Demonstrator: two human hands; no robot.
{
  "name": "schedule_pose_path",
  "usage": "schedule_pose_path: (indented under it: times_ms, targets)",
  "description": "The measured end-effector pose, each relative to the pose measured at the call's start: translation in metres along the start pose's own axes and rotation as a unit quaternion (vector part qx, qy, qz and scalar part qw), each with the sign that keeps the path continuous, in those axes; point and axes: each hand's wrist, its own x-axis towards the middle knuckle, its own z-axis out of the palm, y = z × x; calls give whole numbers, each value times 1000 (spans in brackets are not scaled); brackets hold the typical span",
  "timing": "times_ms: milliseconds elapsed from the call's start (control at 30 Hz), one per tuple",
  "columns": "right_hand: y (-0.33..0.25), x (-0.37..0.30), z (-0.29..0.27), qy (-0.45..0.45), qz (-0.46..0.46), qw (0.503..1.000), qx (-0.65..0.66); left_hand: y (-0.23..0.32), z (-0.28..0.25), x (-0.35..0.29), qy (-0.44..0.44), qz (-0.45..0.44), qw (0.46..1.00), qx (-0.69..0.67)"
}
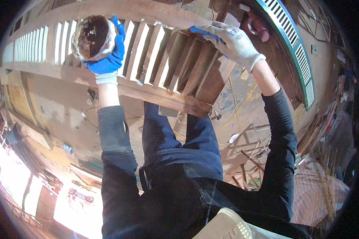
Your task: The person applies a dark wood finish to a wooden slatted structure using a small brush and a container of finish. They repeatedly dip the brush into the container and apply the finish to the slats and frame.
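My left hand (115,55) is clamped on the crusted round pot (77,42), against its palm. My right hand (237,44) is at the slatted wooden frame (147,92); its grip I cannot tell.

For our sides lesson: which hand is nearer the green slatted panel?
Right. The right hand is left of the panel; the left hand, holding a round container, is farther left.

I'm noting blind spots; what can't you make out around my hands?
All in the head view:
Blue-gloved left hand: partly hidden behind the round, crusted container.
Whether the container holds anything: too dark inside.
Grey-and-blue-gloved right hand: its own back hides whether the palm touches the brown slatted wooden frame.
Slats at the frame's left end: too small near the fisheye rim.
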Motion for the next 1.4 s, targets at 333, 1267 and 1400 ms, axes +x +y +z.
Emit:
schedule_pose_path:
  times_ms: [333, 1267, 1400]
  targets:
    - [6, -8, 5, -103, 56, 976, -185, -6, -1, 1, 63, 122, 988, 66]
    - [3, -2, -28, -69, -160, 943, -282, -8, 2, 5, 47, 49, 996, 59]
    - [-2, -4, -39, -103, -118, 958, -240, -9, 3, 2, 41, 62, 993, 94]
